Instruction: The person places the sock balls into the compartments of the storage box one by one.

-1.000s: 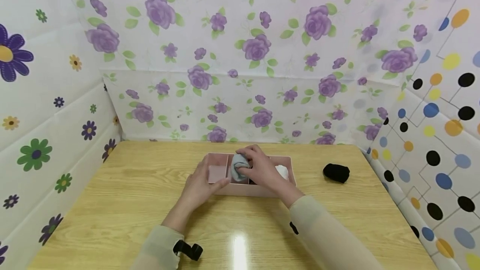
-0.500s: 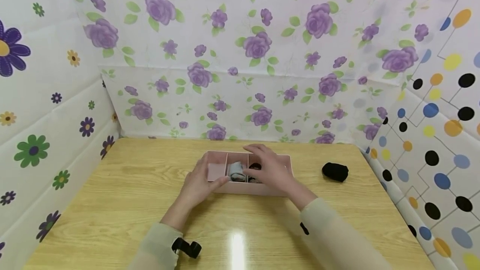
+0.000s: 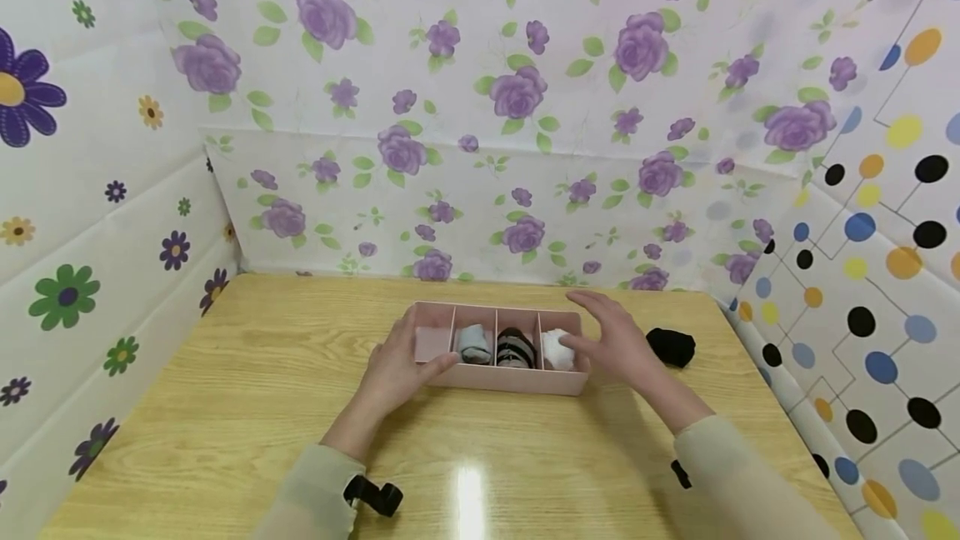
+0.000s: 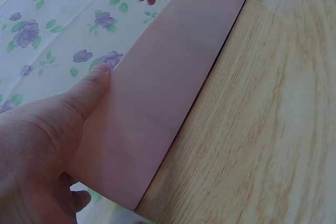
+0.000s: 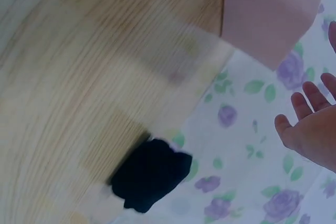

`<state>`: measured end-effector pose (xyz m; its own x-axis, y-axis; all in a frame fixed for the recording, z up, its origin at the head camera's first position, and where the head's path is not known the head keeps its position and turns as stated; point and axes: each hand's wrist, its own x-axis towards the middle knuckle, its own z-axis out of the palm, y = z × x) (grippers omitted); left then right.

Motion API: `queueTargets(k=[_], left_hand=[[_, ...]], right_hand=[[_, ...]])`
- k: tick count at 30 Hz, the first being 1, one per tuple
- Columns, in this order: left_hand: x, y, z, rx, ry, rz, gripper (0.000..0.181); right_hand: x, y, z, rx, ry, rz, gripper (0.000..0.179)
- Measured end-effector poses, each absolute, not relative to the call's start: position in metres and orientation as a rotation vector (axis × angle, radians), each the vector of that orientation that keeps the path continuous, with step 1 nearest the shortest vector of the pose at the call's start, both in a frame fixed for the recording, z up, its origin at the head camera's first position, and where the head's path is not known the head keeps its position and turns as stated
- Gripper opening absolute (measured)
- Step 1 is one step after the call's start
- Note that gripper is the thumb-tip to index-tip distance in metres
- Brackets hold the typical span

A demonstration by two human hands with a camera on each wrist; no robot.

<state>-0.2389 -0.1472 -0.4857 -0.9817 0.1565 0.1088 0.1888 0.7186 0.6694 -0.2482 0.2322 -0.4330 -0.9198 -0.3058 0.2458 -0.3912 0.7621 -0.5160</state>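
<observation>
A pink divided box [image 3: 510, 380] stands on the table. My left hand [image 3: 393, 373] holds its left end, the thumb along the front rim in the left wrist view [image 4: 94, 87] and the other fingers round the end wall. Three compartments hold rolled socks: light blue [image 3: 474, 344], grey-and-black striped [image 3: 516, 350] and white [image 3: 557, 350]. The leftmost compartment shows its bare floor. My right hand [image 3: 618, 344] hovers by the box's right end with spread fingers and nothing in them. A rolled black sock [image 3: 671, 347] lies on the table just beyond that hand.
The wooden table [image 3: 300, 332] is bounded at the back by a floral sheet [image 3: 465, 107]. A flowered sheet [image 3: 90, 215] hangs at the left, and a dotted one [image 3: 862, 273] at the right.
My right hand has let go of the light blue sock in its compartment and moved right, past the striped and white socks. The left hand has stayed on the box.
</observation>
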Motion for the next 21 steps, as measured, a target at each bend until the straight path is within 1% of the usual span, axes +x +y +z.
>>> queueTargets(k=[9,21], left_hand=[[-0.243,-0.147,-0.483,-0.281,-2.86,-1.1,0.125],[-0.238,-0.142,-0.483,-0.257,-2.859,-1.128,0.125]], right_hand=[[-0.247,0.287,-0.432,0.448,-2.817,0.782,0.078],[-0.24,0.34,-0.442,0.384,-2.873,0.767,0.088]])
